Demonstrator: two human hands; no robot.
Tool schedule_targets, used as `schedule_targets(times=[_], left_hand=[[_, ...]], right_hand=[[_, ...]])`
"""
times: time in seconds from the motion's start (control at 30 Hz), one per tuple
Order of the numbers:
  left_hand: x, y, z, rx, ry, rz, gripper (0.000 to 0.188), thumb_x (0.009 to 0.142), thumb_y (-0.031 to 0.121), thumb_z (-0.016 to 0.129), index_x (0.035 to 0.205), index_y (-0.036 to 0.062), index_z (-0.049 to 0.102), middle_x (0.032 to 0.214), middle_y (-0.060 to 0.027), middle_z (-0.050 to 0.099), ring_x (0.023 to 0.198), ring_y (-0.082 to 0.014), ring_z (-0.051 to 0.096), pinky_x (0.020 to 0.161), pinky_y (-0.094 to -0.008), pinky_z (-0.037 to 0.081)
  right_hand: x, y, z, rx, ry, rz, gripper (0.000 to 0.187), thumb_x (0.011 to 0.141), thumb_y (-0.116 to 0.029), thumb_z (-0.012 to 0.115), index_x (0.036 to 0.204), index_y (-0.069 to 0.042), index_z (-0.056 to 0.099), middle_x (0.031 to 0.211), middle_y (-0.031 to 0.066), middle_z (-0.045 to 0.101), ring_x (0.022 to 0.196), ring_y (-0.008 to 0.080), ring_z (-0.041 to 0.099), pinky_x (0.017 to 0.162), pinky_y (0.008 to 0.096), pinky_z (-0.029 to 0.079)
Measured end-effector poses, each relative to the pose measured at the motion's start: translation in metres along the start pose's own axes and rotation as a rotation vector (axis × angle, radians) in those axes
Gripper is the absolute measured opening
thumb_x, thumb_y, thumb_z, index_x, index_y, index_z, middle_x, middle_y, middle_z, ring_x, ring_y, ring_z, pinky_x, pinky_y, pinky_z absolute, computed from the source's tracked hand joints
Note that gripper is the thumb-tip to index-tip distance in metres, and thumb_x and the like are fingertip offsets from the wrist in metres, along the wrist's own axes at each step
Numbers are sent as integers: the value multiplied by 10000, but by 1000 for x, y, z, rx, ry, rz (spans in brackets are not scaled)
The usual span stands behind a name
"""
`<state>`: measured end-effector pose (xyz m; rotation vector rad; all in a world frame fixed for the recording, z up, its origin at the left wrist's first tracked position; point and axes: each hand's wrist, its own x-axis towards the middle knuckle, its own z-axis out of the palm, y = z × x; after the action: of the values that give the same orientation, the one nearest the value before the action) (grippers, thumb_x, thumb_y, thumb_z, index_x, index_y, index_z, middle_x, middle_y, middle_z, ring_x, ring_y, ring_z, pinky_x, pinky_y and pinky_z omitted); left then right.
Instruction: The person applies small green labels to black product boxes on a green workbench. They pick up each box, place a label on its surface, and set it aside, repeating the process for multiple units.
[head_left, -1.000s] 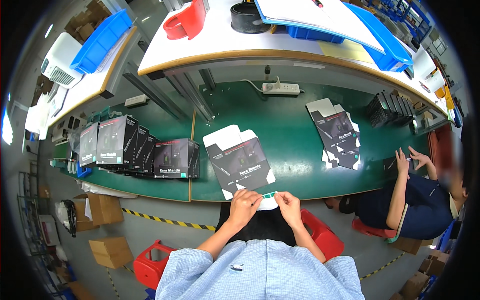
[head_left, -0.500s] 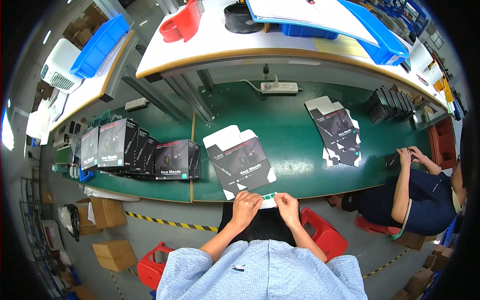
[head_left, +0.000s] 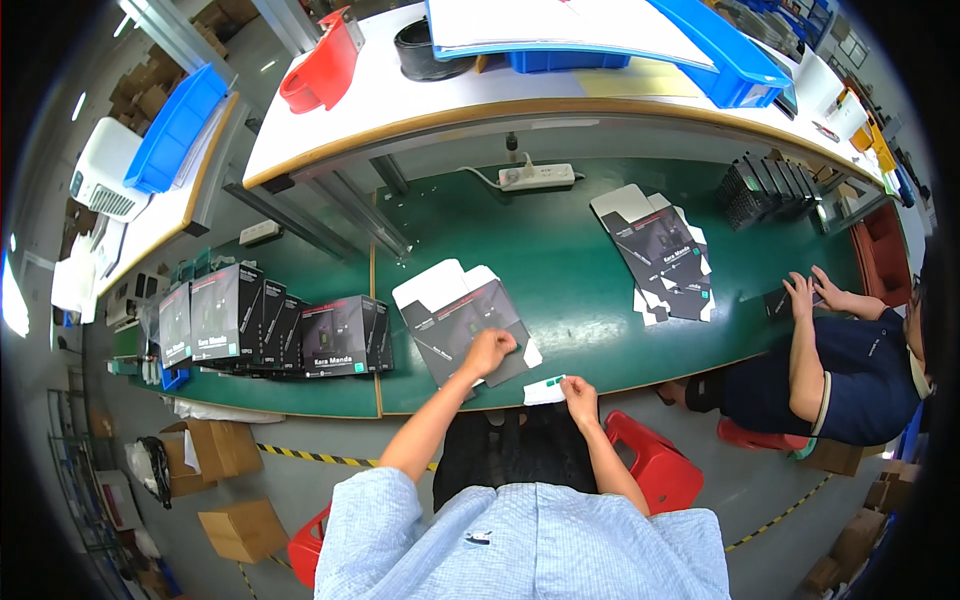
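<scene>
My left hand [head_left: 490, 354] is over the lower right part of a flattened dark-grey carton [head_left: 462, 318] with white flaps, which lies on the green table. Its fingers are pinched together, and whatever is between them is too small to make out. Close to the table's front edge, my right hand [head_left: 580, 400] grips a white sticker sheet [head_left: 541, 392] by its right end. Green patches show on the sheet near the fingertips.
Folded-up dark boxes [head_left: 337, 337] stand in a group at the left. More flat cartons [head_left: 660, 255] lie farther right, near black racks [head_left: 765, 187]. A power strip [head_left: 537, 177] sits at the back. A co-worker [head_left: 840, 380] sits on the right, handling a dark item.
My left hand has left the sticker sheet and moved up and forward over the flat carton. The right hand keeps the sheet, now with less green on it. The view has shifted slightly.
</scene>
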<state>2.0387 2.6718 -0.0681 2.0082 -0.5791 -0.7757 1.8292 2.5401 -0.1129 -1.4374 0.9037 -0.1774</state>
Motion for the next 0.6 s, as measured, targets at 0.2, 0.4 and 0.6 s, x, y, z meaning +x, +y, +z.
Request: schedule_targets(times=[0.2,0.4,0.6], left_hand=[[55,-13,3,81,-166,-85,77,721,85,658,740,11,663,711,-101,659,663,-159,625,614,-292,482],[71,-22,5,189,-271,-98,74,706,84,658,748,25,672,727,-97,665,685,-159,631,638,-288,491],[74,-18,3,282,-305,-82,107,698,103,692,756,15,674,727,-99,665,668,-153,627,627,-284,490]], right_hand=[[-4,4,-6,79,20,27,200,859,-149,585,938,34,601,818,17,617,758,68,548,716,214,435],[-4,4,-4,101,19,2,196,863,-135,577,949,40,595,837,32,623,776,77,559,734,222,443],[-2,8,-5,119,-1,13,201,867,-138,571,946,45,592,845,44,629,784,86,571,737,228,451]])
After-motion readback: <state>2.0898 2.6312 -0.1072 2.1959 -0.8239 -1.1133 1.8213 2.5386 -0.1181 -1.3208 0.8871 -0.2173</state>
